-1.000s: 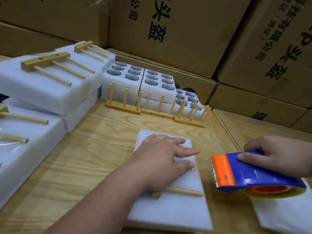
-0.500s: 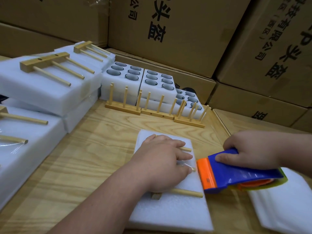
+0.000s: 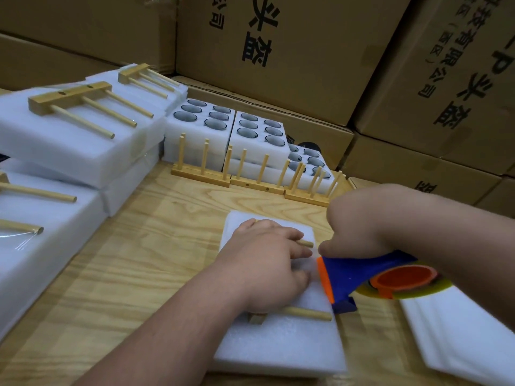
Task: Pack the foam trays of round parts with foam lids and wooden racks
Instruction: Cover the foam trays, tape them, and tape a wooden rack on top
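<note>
A white foam lid [image 3: 281,341] covers a tray in the middle of the wooden table [image 3: 145,254]. A wooden rack [image 3: 309,313] lies flat on it, pegs pointing right. My left hand [image 3: 267,263] presses down on the rack and the lid, fingers fairly straight. My right hand [image 3: 362,227] grips a blue and orange tape dispenser [image 3: 359,277], whose orange edge touches the lid's right side just beyond my left fingertips. Open foam trays of round parts [image 3: 262,129] stand at the back, with upright wooden racks [image 3: 250,176] in front of them.
Packed foam bundles with racks on top [image 3: 80,135] are stacked along the left. A stack of spare foam lids [image 3: 459,330] lies at the right. Cardboard boxes [image 3: 306,51] wall in the back and right.
My right hand has brought the tape dispenser leftward and down onto the lid's right edge, tilting it so the roll faces up. My left hand has stayed on the rack.
</note>
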